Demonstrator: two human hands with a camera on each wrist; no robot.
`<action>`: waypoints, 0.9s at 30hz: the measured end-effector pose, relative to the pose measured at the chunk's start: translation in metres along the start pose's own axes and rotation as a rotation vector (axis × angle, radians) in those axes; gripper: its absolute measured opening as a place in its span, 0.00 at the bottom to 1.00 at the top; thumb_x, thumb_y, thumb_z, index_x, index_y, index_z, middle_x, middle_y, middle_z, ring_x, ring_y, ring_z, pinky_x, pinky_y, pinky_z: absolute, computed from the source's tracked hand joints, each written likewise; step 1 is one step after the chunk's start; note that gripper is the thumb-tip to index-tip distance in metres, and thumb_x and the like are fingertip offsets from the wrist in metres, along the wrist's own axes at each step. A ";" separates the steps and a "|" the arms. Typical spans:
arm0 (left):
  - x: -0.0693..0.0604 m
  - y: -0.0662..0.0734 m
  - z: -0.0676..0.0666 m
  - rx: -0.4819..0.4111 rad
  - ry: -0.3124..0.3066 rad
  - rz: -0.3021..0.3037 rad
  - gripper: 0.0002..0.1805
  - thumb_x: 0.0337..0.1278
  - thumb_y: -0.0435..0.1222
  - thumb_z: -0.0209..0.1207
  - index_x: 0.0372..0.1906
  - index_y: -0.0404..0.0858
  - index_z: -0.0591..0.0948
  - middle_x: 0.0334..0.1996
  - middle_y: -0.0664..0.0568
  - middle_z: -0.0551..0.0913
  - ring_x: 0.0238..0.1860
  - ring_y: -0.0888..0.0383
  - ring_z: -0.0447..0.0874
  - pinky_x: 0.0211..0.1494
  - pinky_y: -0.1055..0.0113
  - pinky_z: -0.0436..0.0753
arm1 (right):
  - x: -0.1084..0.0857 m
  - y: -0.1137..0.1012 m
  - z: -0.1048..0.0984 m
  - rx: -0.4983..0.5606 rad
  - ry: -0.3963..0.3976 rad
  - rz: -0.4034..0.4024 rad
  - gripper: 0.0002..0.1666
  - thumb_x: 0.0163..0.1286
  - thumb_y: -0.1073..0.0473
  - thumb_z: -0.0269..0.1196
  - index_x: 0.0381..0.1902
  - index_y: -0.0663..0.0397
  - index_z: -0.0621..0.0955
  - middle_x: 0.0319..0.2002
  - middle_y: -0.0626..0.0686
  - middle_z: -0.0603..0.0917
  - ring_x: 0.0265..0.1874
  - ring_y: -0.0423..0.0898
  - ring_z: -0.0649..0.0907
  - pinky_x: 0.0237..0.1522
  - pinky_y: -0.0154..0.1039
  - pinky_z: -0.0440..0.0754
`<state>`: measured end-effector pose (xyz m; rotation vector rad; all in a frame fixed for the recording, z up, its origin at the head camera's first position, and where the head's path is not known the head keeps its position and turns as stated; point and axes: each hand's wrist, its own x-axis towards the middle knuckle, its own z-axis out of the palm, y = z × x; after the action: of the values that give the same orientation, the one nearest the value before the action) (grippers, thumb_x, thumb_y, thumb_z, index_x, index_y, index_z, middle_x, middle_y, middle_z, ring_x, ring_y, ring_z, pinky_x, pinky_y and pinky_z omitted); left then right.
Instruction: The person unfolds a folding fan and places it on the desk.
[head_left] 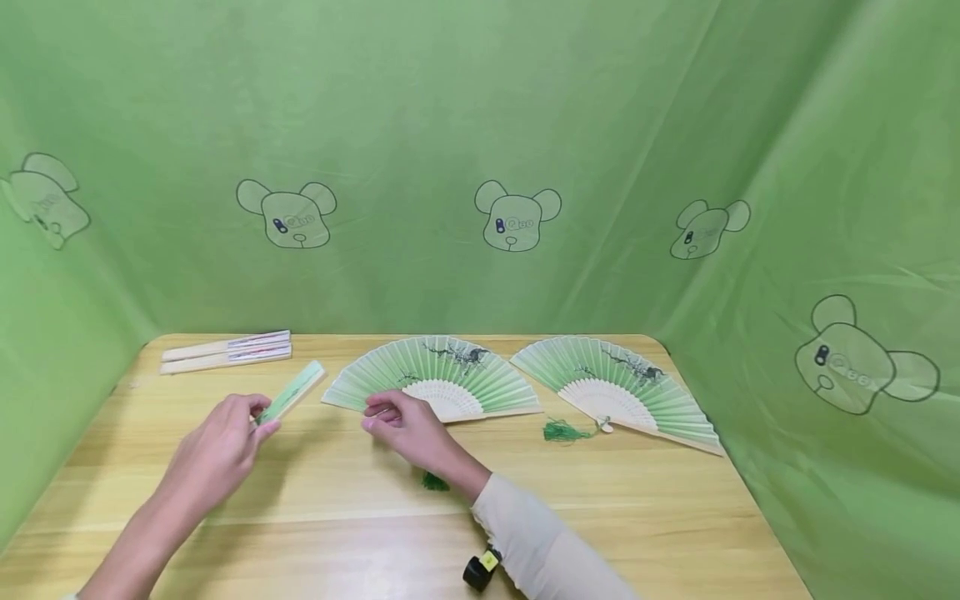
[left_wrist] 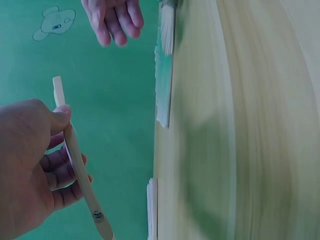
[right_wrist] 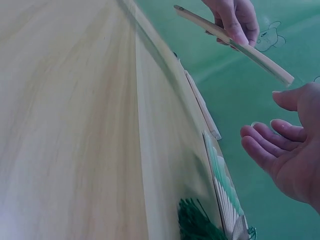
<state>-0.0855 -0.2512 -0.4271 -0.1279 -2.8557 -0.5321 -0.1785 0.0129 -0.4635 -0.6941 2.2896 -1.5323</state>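
Observation:
In the head view my left hand [head_left: 217, 446] grips a folded green fan [head_left: 296, 390] above the table, its far end tilted up to the right. The left wrist view shows the thumb and fingers round the fan's pale wooden side [left_wrist: 82, 175]. My right hand [head_left: 408, 429] holds nothing; in the right wrist view its fingers [right_wrist: 272, 142] are loosely bent, with the thumb apart. Behind that hand lies a spread green fan [head_left: 442, 367] with a dark branch print. Its green tassel [head_left: 435, 481] shows partly below the right wrist.
A second spread green fan [head_left: 622, 387] with a green tassel [head_left: 564, 430] lies at the right. Folded pale fans [head_left: 225, 352] lie side by side at the back left. A black and yellow object [head_left: 482, 570] is near the right sleeve. Green cloth walls [head_left: 405, 100] enclose the wooden table [head_left: 360, 533].

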 end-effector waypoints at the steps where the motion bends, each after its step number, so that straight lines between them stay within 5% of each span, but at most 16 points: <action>1: 0.001 0.002 0.001 -0.003 0.003 0.001 0.22 0.73 0.39 0.60 0.60 0.25 0.76 0.47 0.37 0.82 0.37 0.53 0.77 0.30 0.68 0.77 | 0.000 -0.001 0.001 0.015 0.002 0.005 0.25 0.74 0.52 0.67 0.64 0.58 0.80 0.53 0.53 0.88 0.51 0.44 0.88 0.55 0.26 0.87; 11: 0.004 0.023 0.004 -0.020 0.037 0.029 0.21 0.72 0.39 0.62 0.59 0.28 0.77 0.45 0.42 0.83 0.36 0.55 0.76 0.31 0.64 0.80 | 0.001 -0.008 0.008 0.147 -0.001 0.047 0.25 0.74 0.49 0.67 0.63 0.56 0.81 0.48 0.50 0.91 0.45 0.37 0.89 0.51 0.27 0.88; 19: 0.006 0.036 0.005 -0.030 0.046 0.040 0.21 0.72 0.40 0.62 0.59 0.28 0.77 0.45 0.42 0.83 0.36 0.57 0.76 0.33 0.64 0.82 | 0.004 -0.016 0.017 0.393 -0.022 0.054 0.24 0.73 0.58 0.67 0.61 0.67 0.80 0.50 0.68 0.89 0.44 0.47 0.92 0.53 0.38 0.92; 27: 0.007 0.049 0.010 -0.065 0.066 0.047 0.21 0.72 0.40 0.62 0.58 0.28 0.77 0.44 0.43 0.83 0.36 0.57 0.76 0.34 0.64 0.83 | 0.005 -0.022 0.025 0.540 -0.006 0.006 0.23 0.75 0.61 0.64 0.60 0.73 0.79 0.50 0.71 0.88 0.46 0.55 0.92 0.51 0.38 0.92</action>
<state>-0.0876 -0.2020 -0.4173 -0.1844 -2.7648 -0.6083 -0.1651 -0.0158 -0.4521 -0.5332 1.7379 -2.0135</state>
